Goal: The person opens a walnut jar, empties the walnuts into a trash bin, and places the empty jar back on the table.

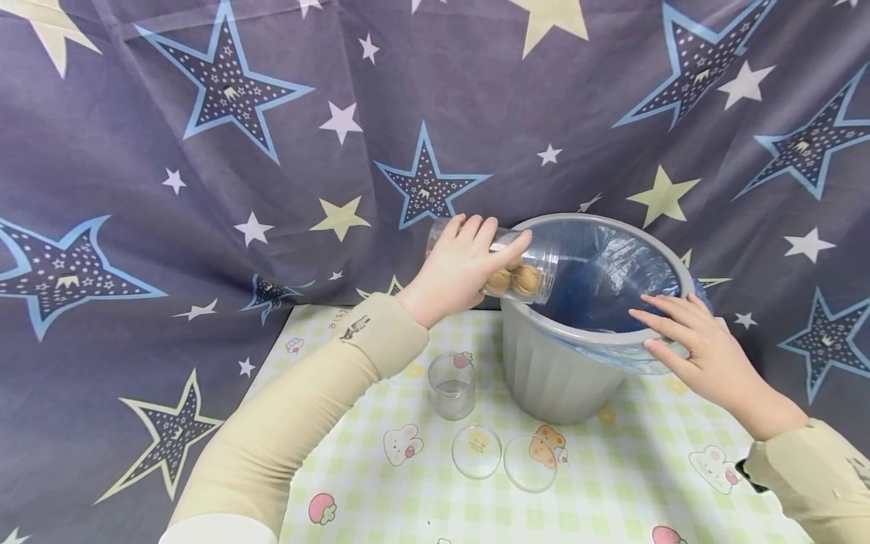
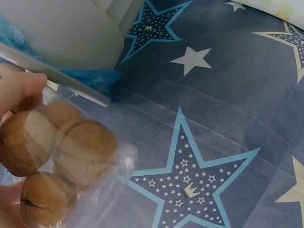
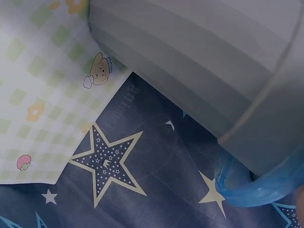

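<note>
My left hand (image 1: 458, 268) grips a clear plastic jar (image 1: 549, 253) tipped on its side, its mouth end over the left rim of a grey trash bin (image 1: 560, 378). Several round brown walnuts (image 1: 526, 279) lie inside near that end; the left wrist view shows the walnuts (image 2: 84, 149) close up through the clear wall. A blue plastic liner (image 1: 605, 283) covers the bin's inside and folds over its rim. My right hand (image 1: 707, 355) rests at the right front rim, fingers extended over the opening. In the right wrist view it is nearly all out of frame.
A second clear jar (image 1: 453, 387) stands upright left of the bin. Two clear round lids (image 1: 476, 453) lie in front of it on the green checked tablecloth (image 1: 353, 483). A dark star-patterned cloth (image 1: 326, 60) hangs behind the table.
</note>
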`<state>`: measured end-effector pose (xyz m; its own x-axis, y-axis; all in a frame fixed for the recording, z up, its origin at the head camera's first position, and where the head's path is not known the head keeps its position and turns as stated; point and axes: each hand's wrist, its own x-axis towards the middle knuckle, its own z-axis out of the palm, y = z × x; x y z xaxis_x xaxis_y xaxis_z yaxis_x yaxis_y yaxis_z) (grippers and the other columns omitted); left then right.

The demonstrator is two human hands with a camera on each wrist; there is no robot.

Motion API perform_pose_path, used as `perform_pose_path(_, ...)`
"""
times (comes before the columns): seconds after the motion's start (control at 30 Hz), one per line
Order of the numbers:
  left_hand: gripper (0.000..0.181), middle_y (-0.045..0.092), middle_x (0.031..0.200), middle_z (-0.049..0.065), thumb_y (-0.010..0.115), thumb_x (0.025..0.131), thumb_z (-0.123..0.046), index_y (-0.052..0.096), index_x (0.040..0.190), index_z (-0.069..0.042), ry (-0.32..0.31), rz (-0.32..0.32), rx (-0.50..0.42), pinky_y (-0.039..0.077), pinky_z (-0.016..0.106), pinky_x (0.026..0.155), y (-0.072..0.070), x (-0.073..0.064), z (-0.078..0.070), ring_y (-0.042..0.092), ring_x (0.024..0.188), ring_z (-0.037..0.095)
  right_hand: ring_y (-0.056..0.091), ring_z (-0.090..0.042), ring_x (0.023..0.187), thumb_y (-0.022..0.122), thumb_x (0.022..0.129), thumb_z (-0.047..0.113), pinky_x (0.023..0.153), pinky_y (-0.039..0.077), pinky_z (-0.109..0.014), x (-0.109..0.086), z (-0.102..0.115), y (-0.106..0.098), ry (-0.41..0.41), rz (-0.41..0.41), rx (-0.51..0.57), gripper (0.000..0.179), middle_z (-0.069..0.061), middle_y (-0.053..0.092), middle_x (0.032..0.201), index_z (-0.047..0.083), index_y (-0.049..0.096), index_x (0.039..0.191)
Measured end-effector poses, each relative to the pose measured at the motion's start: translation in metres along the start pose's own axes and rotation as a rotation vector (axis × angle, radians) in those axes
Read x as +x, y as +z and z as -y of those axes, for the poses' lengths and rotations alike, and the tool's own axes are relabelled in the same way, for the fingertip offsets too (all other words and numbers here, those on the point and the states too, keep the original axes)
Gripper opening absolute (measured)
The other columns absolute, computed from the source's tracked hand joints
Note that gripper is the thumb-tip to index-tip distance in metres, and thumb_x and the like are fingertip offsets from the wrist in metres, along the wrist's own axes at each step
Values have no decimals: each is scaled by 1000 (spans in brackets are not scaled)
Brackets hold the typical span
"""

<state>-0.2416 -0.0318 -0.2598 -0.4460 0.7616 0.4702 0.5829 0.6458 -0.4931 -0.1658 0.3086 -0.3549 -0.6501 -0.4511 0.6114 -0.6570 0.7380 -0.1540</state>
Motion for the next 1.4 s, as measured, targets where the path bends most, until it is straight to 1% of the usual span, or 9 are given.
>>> perform_pose_path(0.2,62,54,114,16,62,79,-6,47,135,-28,-3,-85,59,40,46,99,4,2,-1,52,105,33,33,-14,138,59,93,30,120,12,-40,0,0,1,5,-2,-3,39,-16,52,135,19,58,130)
perform_pose_path(0.27,59,54,114,16,56,82,-1,48,134,-29,1,-100,82,40,46,98,5,3,-3,52,105,32,33,-14,138,59,93,30,120,12,-40,0,0,1,6,-1,-3,39,-16,52,135,19,58,131)
perform_pose_path(0.4,59,54,113,15,51,83,1,47,134,-30,1,-104,104,40,45,99,6,5,-4,52,104,32,34,-15,138,58,93,31,120,12,-41,0,1,1,8,-6,-1,39,-16,52,135,19,58,130)
perform_pose_path(0.57,61,54,114,15,52,83,1,47,134,-31,5,-95,108,40,46,99,5,5,-6,52,105,33,36,-19,137,59,93,30,120,12,-41,1,2,1,11,-6,-1,39,-17,52,134,18,58,130)
perform_pose_path(0.7,61,54,116,16,52,83,1,46,134,-32,27,-114,132,40,47,100,7,6,-6,52,108,33,37,-22,135,61,92,26,120,12,-41,1,3,1,18,-8,-3,38,-17,53,133,16,59,129)
perform_pose_path(0.9,61,53,116,17,58,83,-4,43,137,-30,-40,-106,166,40,47,100,15,3,3,52,107,33,40,-28,131,61,92,26,120,14,-44,3,4,2,25,-5,-8,37,-18,53,133,14,60,127)
perform_pose_path(1.0,63,52,117,18,61,83,-7,41,138,-29,-39,-92,162,40,47,101,17,0,5,52,108,33,41,-32,129,60,93,27,119,14,-45,3,5,2,28,2,-12,37,-19,53,132,13,61,126)
perform_pose_path(1.23,60,53,117,19,59,83,-6,43,137,-28,-37,-101,129,41,48,99,15,0,6,52,107,34,40,-30,131,61,92,25,120,13,-44,3,4,2,31,-8,-11,37,-19,53,132,12,61,126)
perform_pose_path(1.4,67,52,119,19,63,79,-5,42,138,-27,-23,-97,126,40,48,100,15,1,6,51,109,34,38,-24,134,59,93,29,119,14,-44,1,3,3,19,-18,6,37,-19,53,132,13,60,127)
